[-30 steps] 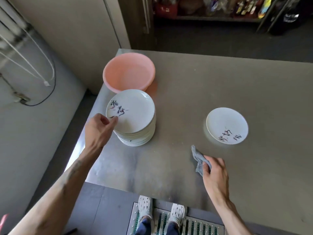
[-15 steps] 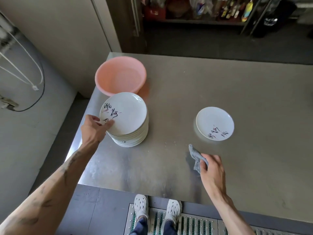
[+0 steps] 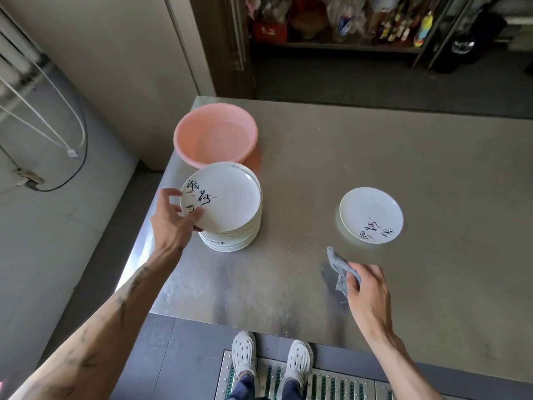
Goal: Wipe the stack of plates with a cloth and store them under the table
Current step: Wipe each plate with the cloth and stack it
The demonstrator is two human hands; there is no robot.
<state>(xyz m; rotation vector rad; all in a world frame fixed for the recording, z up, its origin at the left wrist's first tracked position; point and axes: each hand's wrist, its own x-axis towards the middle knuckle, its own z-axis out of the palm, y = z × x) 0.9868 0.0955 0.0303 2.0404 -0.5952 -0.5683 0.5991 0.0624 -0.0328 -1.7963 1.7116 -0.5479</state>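
Observation:
A stack of white plates (image 3: 230, 238) with black brush lettering stands near the left edge of the steel table (image 3: 375, 157). My left hand (image 3: 173, 220) pinches the left rim of the top plate (image 3: 225, 194), thumb on top, and that plate is tilted up off the stack. A single white plate (image 3: 371, 215) lies alone to the right. My right hand (image 3: 367, 287) hovers above the table's near side and holds a crumpled grey cloth (image 3: 340, 268).
A pink plastic basin (image 3: 215, 134) sits just behind the stack at the table's back left corner. A wall with hanging cables is on the left. Shelves with bottles stand beyond the table. My feet stand on a floor grate (image 3: 331, 382).
My left hand has closed on the top plate's rim and raised its left side off the stack. My right hand with the cloth has stayed about where it was.

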